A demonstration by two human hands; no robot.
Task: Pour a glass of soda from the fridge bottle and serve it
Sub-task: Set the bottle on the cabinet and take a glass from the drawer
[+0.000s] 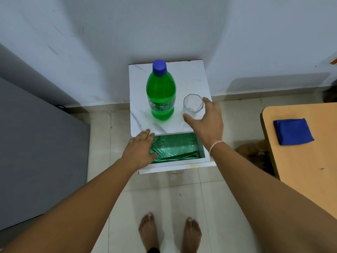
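Observation:
A green soda bottle [161, 92] with a blue cap stands upright and capped on a small white marble-top cabinet [198, 79]. To its right stands an empty clear glass [193, 103]. My right hand [207, 121] curves around the glass's right and near side, fingers spread; whether it touches the glass is unclear. My left hand [141, 149] lies flat with fingers apart at the left front of the open drawer [175, 147], which is lined with green foil.
A grey fridge [36, 147] stands at the left. A wooden table [306, 161] with a folded blue cloth [293, 131] is at the right. My bare feet stand on the tiled floor [164, 194] below the cabinet. White walls lie behind.

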